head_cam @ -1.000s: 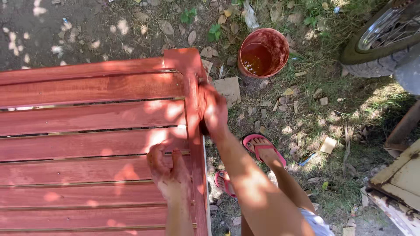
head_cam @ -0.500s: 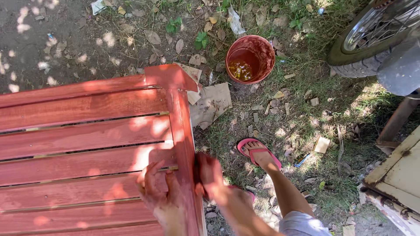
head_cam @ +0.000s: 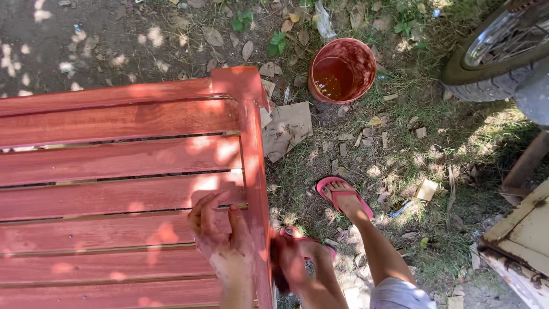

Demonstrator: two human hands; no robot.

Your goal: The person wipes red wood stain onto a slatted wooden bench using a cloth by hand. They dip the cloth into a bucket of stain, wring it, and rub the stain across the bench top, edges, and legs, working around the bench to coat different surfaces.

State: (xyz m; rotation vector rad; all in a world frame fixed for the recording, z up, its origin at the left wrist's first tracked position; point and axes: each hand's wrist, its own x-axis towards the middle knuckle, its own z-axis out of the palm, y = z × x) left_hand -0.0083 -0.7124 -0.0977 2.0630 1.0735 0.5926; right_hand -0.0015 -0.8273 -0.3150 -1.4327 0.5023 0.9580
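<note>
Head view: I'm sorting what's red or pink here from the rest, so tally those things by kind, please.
Red slatted wooden panel: 1
Red bucket: 1
Pink sandals: 2
Total: 4

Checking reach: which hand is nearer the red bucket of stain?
Right. The right hand is at the bench's outer edge, below the bucket; the left hand rests farther away on the slats.

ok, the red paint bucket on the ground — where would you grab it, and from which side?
Grip the bucket by its rim, coming straight down from above. It stands upright with the mouth open and liquid inside, so a top grip on the rim's bare edge keeps it level. No handle shows. Leaves and cardboard scraps crowd its near side.
</note>
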